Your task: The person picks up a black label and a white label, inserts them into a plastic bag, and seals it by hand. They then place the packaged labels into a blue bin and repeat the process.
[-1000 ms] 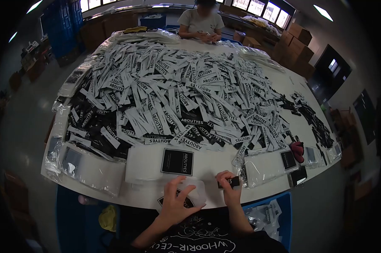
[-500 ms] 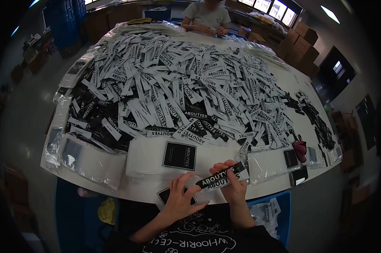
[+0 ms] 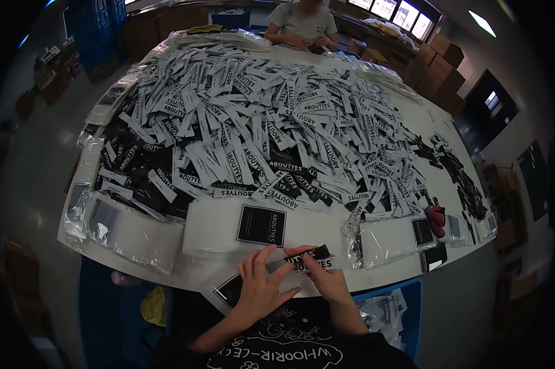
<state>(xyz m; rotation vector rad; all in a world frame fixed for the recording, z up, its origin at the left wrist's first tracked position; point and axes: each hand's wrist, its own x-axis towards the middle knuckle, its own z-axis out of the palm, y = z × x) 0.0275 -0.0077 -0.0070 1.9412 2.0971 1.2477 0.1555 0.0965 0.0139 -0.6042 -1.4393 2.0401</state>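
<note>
My right hand (image 3: 326,280) grips a black and a white ABOUTYES packet (image 3: 308,261) together, its thumb pressed across their faces. Beside their left end is my left hand (image 3: 260,286), its fingers spread and the thumb stretched apart, fingertips right at the packets. Beneath that hand lies a clear plastic bag with a black label (image 3: 229,290), at the table's front edge and partly hidden by the hand. Just beyond, a stack of clear bags (image 3: 213,230) with a black ABOUTYES label lies flat on the white table (image 3: 333,222).
A wide heap of white and black packets (image 3: 247,123) covers the table's middle. More bag stacks (image 3: 136,237) line its edges. A maroon item (image 3: 436,220) lies at the right. Blue bins (image 3: 413,313) stand below the front edge. Across the table sits another person (image 3: 302,27).
My right hand has drawn the packets slightly left and down, closer to my left hand. The labelled bag under my left hand has shifted left.
</note>
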